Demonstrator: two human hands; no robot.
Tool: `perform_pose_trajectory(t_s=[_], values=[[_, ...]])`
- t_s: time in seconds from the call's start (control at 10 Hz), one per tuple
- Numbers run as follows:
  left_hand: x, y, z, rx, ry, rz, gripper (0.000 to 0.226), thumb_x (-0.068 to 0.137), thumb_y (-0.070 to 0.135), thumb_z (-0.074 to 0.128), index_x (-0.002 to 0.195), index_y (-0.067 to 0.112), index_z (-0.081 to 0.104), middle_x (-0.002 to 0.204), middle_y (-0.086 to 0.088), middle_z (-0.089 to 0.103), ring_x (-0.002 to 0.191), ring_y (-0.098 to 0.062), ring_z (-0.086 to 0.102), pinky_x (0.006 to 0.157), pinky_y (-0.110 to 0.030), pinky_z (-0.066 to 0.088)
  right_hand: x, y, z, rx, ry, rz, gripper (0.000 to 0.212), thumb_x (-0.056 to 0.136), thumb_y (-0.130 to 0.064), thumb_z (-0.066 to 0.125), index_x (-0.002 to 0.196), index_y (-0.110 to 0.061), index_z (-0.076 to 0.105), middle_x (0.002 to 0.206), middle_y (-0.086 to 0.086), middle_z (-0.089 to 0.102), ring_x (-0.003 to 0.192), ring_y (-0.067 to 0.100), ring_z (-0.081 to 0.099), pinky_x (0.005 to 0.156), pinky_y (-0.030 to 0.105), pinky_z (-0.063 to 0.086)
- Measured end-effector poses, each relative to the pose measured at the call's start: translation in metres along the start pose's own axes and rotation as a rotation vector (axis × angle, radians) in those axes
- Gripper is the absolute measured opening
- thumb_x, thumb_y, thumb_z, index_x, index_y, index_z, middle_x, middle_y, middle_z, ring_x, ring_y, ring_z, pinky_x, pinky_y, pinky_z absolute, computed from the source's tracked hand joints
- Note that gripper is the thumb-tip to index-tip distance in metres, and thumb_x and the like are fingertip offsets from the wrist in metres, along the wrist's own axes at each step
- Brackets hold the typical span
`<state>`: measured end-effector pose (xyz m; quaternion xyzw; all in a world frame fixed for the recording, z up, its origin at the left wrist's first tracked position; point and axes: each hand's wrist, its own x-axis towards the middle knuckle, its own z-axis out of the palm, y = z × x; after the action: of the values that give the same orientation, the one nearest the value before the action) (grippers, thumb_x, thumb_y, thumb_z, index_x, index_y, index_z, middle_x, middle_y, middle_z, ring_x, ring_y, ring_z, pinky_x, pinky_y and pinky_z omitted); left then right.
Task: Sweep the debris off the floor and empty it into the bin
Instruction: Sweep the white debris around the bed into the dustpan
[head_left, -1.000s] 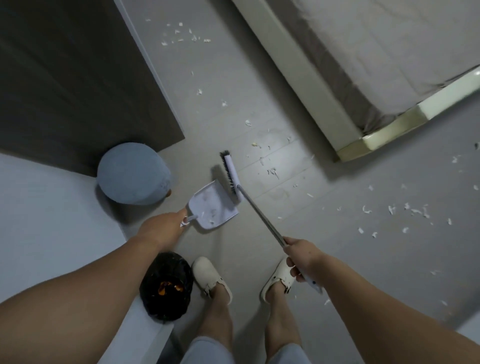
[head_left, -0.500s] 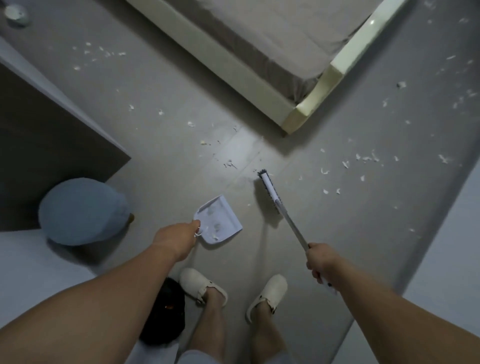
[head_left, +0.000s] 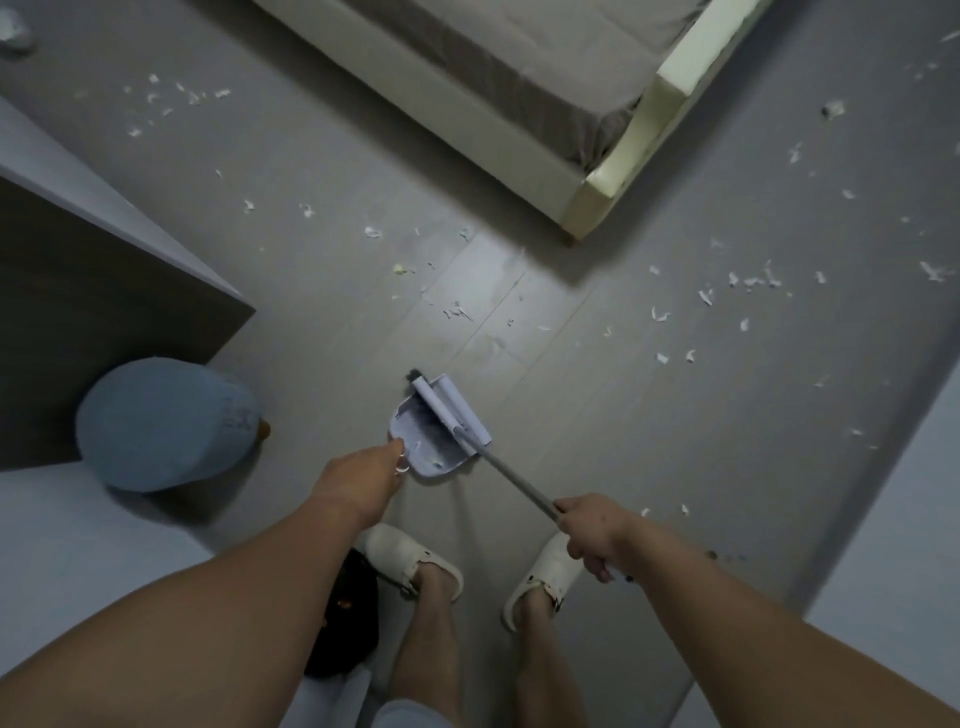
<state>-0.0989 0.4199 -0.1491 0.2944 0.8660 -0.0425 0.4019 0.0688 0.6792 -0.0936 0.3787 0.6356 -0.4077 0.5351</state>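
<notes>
My left hand (head_left: 358, 480) grips the handle of a pale lilac dustpan (head_left: 421, 441) that lies on the grey floor in front of my feet. My right hand (head_left: 592, 530) holds the grey handle of a broom (head_left: 511, 480). The broom's lilac head (head_left: 449, 410) lies across the mouth of the dustpan. A few white scraps sit inside the pan. White paper debris (head_left: 737, 291) is scattered over the floor to the right, and more debris (head_left: 171, 101) lies at the upper left. A black bin (head_left: 343, 618) stands by my left foot, partly hidden behind my left arm.
A bed (head_left: 519, 78) with a cream frame fills the top. A dark cabinet (head_left: 93, 312) stands at the left, with a round blue stool (head_left: 161, 423) beside it. White walls close in at lower left and right. My feet wear cream slippers (head_left: 410, 561).
The broom head has swung left from the bare floor onto the mouth of the dustpan. My left hand keeps its hold of the pan. The view has shifted a little.
</notes>
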Motion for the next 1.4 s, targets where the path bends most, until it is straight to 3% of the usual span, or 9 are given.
perform_pose_trajectory(t_s=[0.2,0.3,0.4,0.6,0.7,0.8,1.1,1.3,1.4], values=[[0.010,-0.025,-0.011,-0.018,0.025,0.007,0.019,0.104,0.033,0.046,0.118,0.020,0.047,0.113,-0.007,0.065,0.093,-0.028,0.060,0.068,-0.032,0.033,0.015,0.033,-0.014,0.138,0.249,0.079,0.045,0.087,0.006,0.029,0.121,-0.007,0.056,0.073,0.024,0.057,0.032,0.024,0.046,0.037,0.028,0.038],[0.018,-0.029,-0.011,-0.021,0.026,0.024,0.015,0.103,0.033,0.047,0.112,0.020,0.045,0.110,-0.009,0.066,0.092,-0.031,0.061,0.067,-0.033,0.034,0.023,0.003,-0.011,0.083,0.185,0.128,0.028,0.092,0.000,0.034,0.110,0.002,0.055,0.077,0.018,0.064,0.045,0.029,0.061,0.035,0.029,0.046],[0.024,-0.029,-0.018,-0.017,0.013,0.045,0.018,0.104,0.032,0.046,0.116,0.018,0.046,0.112,-0.011,0.065,0.098,-0.033,0.062,0.068,-0.034,0.035,0.030,-0.031,0.006,0.042,0.098,0.104,0.017,0.095,-0.003,0.036,0.100,-0.003,0.053,0.069,0.011,0.055,0.043,0.021,0.051,0.029,0.022,0.039],[0.012,-0.058,-0.040,-0.078,0.028,0.001,0.015,0.103,0.033,0.047,0.113,0.023,0.048,0.105,-0.008,0.067,0.080,-0.026,0.055,0.066,-0.034,0.042,-0.004,-0.067,0.001,0.584,0.122,0.164,0.034,0.096,-0.009,0.029,0.113,-0.004,0.059,0.061,0.011,0.043,0.035,0.013,0.028,0.043,0.017,0.022],[0.008,-0.063,-0.057,-0.117,0.094,-0.030,0.013,0.099,0.040,0.048,0.104,0.028,0.047,0.098,-0.003,0.067,0.077,-0.026,0.056,0.063,-0.033,0.039,-0.022,-0.084,-0.027,0.691,0.222,0.117,0.036,0.097,-0.011,0.030,0.122,0.001,0.053,0.064,0.011,0.042,0.038,0.013,0.027,0.044,0.017,0.023],[0.014,-0.046,-0.078,-0.185,0.156,-0.083,0.017,0.099,0.043,0.050,0.105,0.027,0.051,0.095,-0.002,0.068,0.079,-0.027,0.058,0.063,-0.032,0.038,-0.017,-0.099,-0.064,0.724,0.320,0.118,0.031,0.096,-0.011,0.028,0.109,0.000,0.054,0.064,0.011,0.039,0.040,0.014,0.025,0.045,0.019,0.023],[0.078,0.002,-0.120,-0.240,0.197,-0.255,0.021,0.097,0.046,0.052,0.109,0.029,0.054,0.101,-0.005,0.069,0.091,-0.032,0.064,0.066,-0.032,0.038,0.024,-0.140,-0.214,0.436,0.406,0.154,0.036,0.094,0.000,0.027,0.061,-0.003,0.039,0.053,0.015,0.041,0.041,0.018,0.032,0.045,0.022,0.027],[0.105,0.000,-0.110,-0.319,0.125,-0.336,0.013,0.097,0.038,0.052,0.096,0.026,0.047,0.095,-0.006,0.066,0.076,-0.028,0.052,0.063,-0.034,0.040,0.053,-0.170,-0.261,0.150,0.310,0.118,0.031,0.098,-0.006,0.039,0.068,-0.014,0.036,0.062,0.010,0.049,0.055,0.021,0.044,0.054,0.022,0.040],[0.103,-0.002,-0.101,-0.348,0.100,-0.353,0.013,0.096,0.036,0.054,0.094,0.027,0.045,0.093,-0.005,0.065,0.077,-0.030,0.053,0.064,-0.034,0.039,0.078,-0.182,-0.243,0.264,0.229,0.101,0.032,0.099,-0.005,0.039,0.072,-0.022,0.041,0.031,-0.003,0.050,0.034,0.009,0.052,0.044,0.024,0.047]])
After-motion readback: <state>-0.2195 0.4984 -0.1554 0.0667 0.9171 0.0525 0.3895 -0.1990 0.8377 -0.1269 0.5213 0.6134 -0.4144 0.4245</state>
